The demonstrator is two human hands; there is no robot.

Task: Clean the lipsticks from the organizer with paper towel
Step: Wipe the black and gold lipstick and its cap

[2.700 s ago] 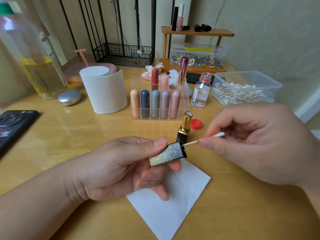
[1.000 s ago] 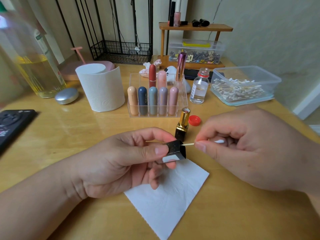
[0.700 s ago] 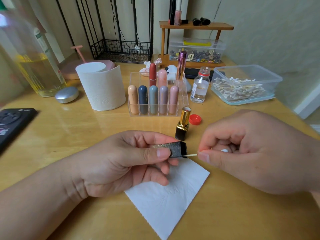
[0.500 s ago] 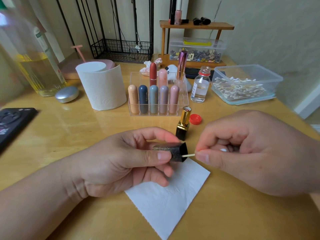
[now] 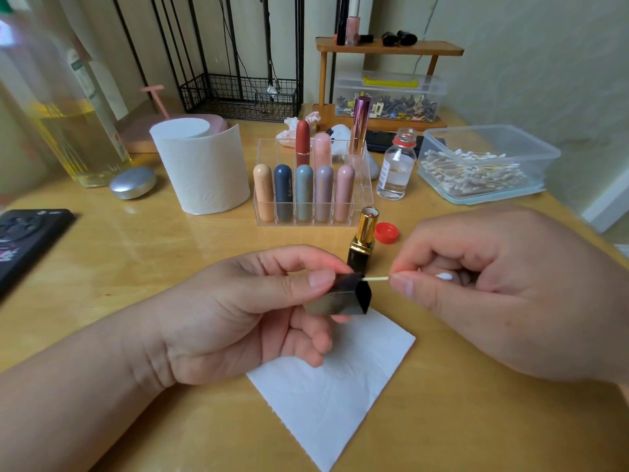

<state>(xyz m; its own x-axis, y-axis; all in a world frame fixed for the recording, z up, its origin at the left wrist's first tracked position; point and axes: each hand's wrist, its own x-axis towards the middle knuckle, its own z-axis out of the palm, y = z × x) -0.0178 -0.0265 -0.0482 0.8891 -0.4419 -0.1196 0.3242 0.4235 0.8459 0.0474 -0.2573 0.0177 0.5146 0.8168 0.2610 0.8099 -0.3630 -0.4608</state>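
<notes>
Upright, lipsticks [image 5: 304, 194] sit in organizer [image 5: 365, 199]; swabs [image 5: 473, 172] in tub [image 5: 531, 144]

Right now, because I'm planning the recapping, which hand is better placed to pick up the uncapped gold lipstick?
Probably the right hand: it pinches only the thin cotton swab poked into the dark cap, and the gold lipstick stands close beside it. The left hand grips the cap.

Dark lipstick cap [image 5: 343, 298] is held sideways over the flat paper towel [image 5: 333, 396], cotton swab [image 5: 374, 278] inserted, uncapped gold lipstick [image 5: 362, 240] stood upright before clear organizer [image 5: 366, 195].
</notes>
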